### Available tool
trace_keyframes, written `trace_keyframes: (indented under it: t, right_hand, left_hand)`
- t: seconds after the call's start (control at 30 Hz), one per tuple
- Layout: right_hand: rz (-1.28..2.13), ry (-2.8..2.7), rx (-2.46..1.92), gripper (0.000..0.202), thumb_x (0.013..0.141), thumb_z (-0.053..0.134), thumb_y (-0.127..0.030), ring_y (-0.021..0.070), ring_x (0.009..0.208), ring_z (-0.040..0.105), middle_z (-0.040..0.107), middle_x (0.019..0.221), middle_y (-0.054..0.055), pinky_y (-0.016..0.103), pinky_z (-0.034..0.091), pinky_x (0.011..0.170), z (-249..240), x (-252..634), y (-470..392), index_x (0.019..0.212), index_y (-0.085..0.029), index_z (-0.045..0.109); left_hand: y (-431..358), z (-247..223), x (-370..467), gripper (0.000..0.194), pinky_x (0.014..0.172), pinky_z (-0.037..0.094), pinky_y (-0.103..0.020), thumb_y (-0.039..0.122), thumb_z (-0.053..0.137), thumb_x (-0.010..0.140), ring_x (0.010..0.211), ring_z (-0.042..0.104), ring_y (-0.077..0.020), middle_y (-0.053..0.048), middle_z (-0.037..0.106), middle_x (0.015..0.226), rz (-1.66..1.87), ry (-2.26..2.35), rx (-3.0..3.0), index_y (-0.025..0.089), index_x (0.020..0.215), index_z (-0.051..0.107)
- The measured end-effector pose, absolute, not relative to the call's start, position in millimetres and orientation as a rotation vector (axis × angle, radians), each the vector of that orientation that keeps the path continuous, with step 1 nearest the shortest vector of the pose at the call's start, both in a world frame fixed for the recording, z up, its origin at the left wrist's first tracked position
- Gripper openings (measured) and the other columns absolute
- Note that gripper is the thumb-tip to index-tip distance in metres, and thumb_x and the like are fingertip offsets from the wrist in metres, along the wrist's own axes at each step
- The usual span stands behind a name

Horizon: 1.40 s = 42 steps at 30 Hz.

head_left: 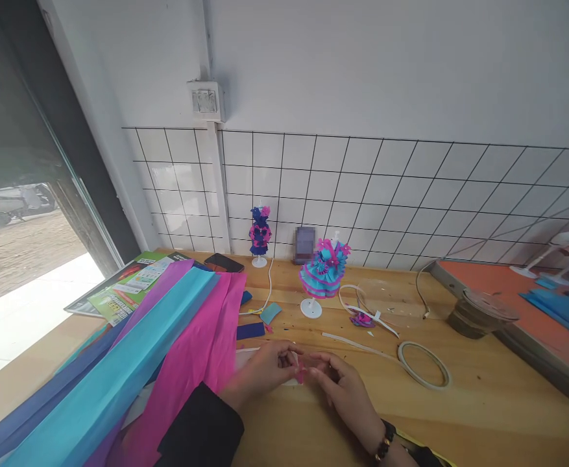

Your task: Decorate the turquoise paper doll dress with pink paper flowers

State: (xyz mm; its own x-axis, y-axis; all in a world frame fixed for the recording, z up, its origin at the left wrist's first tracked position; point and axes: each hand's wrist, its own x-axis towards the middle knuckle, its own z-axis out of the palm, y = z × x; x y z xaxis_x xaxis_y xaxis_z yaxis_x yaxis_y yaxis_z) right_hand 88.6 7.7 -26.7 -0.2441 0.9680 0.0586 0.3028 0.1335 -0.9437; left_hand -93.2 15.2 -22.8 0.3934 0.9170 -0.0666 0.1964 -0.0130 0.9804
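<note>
Small pink piece (300,372) held between your left hand (270,366) and right hand (346,391)

You have the small pink piece low in the middle of the view, above the wooden table (488,408). Your left thumb and fingers are closed on its left side; your right thumb and forefinger pinch its right side, with the other fingers curled. How firmly either grip presses, you cannot tell from here. A white sheet (245,357) lies partly beneath your left hand.

Just beyond your hands lie a dark blue piece (250,331) and a turquoise piece (270,314). Farther back, a turquoise-and-pink miniature dress (322,279) stands upright on a white base, and a dark blue and pink one (259,233) stands nearer the tiled wall (333,175). To your left, long pink (206,324), turquoise (143,340) and purple (160,295) sheets overlap, reaching to your dark sleeve. To your right, a pale strip (357,346) runs towards a coiled ring (425,365), well apart from your fingers.
</note>
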Motion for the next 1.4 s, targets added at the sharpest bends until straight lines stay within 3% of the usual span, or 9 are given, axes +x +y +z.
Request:
trace_keyframes:
  t: [0.17, 0.33, 0.53, 0.67, 0.73, 0.8, 1.13, 1.27, 1.4]
  right_hand:
    - [1.245, -1.607, -1.293, 0.055, 0.076, 0.039, -0.062, 0.0082, 0.030, 0.031, 0.038, 0.041, -0.007, 0.020, 0.024, 0.032, -26.4, 87.5, 5.3, 0.096, -0.016, 0.060]
    - [1.281, -1.521, -1.223, 0.053, 0.077, 0.040, -0.062, 0.0069, 0.035, 0.025, 0.040, 0.046, -0.005, 0.021, 0.018, 0.035, -29.0, 87.2, 3.9, 0.090, -0.015, 0.061]
    - [1.344, -1.478, -1.181, 0.057, 0.077, 0.036, -0.064, 0.0084, 0.039, 0.019, 0.022, 0.044, -0.007, 0.021, 0.018, 0.037, -24.8, 89.3, 1.6, 0.084, -0.015, 0.064]
    - [1.260, -1.566, -1.182, 0.055, 0.080, 0.034, -0.061, 0.0119, 0.043, 0.037, 0.041, 0.048, -0.002, 0.023, 0.033, 0.042, -19.3, 89.8, 1.9, 0.090, -0.016, 0.064]
    - [1.179, -1.639, -1.156, 0.046, 0.081, 0.040, -0.054, 0.0160, 0.059, 0.051, 0.056, 0.063, 0.003, 0.026, 0.044, 0.057, -18.8, 89.3, 3.3, 0.094, -0.017, 0.064]
    - [1.110, -1.694, -1.159, 0.039, 0.080, 0.047, -0.049, 0.0192, 0.074, 0.056, 0.062, 0.076, 0.006, 0.029, 0.046, 0.070, -20.4, 88.5, 5.1, 0.097, -0.018, 0.063]
    - [1.026, -1.758, -1.277, 0.037, 0.079, 0.049, -0.044, 0.0197, 0.070, 0.057, 0.064, 0.076, 0.005, 0.030, 0.046, 0.067, -26.9, 82.7, 11.3, 0.100, -0.017, 0.060]
    - [1.081, -1.795, -1.222, 0.036, 0.079, 0.049, -0.043, 0.0210, 0.078, 0.058, 0.066, 0.086, 0.007, 0.030, 0.046, 0.070, -22.3, 82.7, 13.4, 0.102, -0.018, 0.060]
    - [1.115, -1.816, -1.216, 0.038, 0.081, 0.047, -0.044, 0.0224, 0.083, 0.058, 0.064, 0.077, 0.007, 0.031, 0.046, 0.073, -25.1, 86.2, 14.9, 0.104, -0.016, 0.058]
  left_hand:
    - [14.3, -17.4, -92.1, 0.027, 0.060, 0.040, -0.022, 0.028, 0.058, 0.072, 0.065, 0.057, -0.0114, -0.002, 0.066, 0.073, 0.747, 1.080, 1.507, 0.015, 0.096, 0.057]
    - [14.3, -19.9, -91.9, 0.030, 0.063, 0.042, -0.023, 0.030, 0.059, 0.071, 0.068, 0.058, -0.0125, -0.003, 0.066, 0.073, 0.758, 1.061, 1.485, 0.014, 0.097, 0.056]
    - [16.8, -30.8, -93.3, 0.032, 0.067, 0.042, -0.025, 0.033, 0.059, 0.072, 0.073, 0.059, -0.0139, -0.003, 0.066, 0.075, 0.775, 1.039, 1.474, 0.015, 0.097, 0.054]
    - [18.3, -31.9, -93.2, 0.033, 0.064, 0.042, -0.024, 0.035, 0.060, 0.071, 0.071, 0.058, -0.0133, -0.002, 0.064, 0.076, 0.762, 1.064, 1.494, 0.016, 0.098, 0.055]
    - [18.7, -31.2, -93.1, 0.034, 0.062, 0.041, -0.024, 0.036, 0.059, 0.071, 0.068, 0.056, -0.0126, -0.002, 0.063, 0.074, 0.755, 1.071, 1.515, 0.016, 0.098, 0.057]
    - [18.7, -30.4, -93.0, 0.034, 0.060, 0.040, -0.023, 0.036, 0.059, 0.071, 0.066, 0.055, -0.0121, -0.001, 0.061, 0.073, 0.760, 1.078, 1.542, 0.017, 0.099, 0.058]
    - [17.2, -30.8, -92.9, 0.031, 0.059, 0.039, -0.023, 0.030, 0.059, 0.072, 0.063, 0.052, -0.0105, 0.000, 0.058, 0.069, 0.814, 1.040, 1.494, 0.018, 0.100, 0.059]
    - [18.2, -33.7, -93.5, 0.032, 0.060, 0.040, -0.023, 0.030, 0.059, 0.072, 0.064, 0.053, -0.0108, -0.001, 0.059, 0.071, 0.807, 1.035, 1.482, 0.017, 0.101, 0.059]
    - [17.4, -31.0, -93.7, 0.032, 0.062, 0.040, -0.023, 0.030, 0.059, 0.071, 0.067, 0.054, -0.0113, -0.002, 0.061, 0.074, 0.810, 1.021, 1.483, 0.017, 0.100, 0.059]
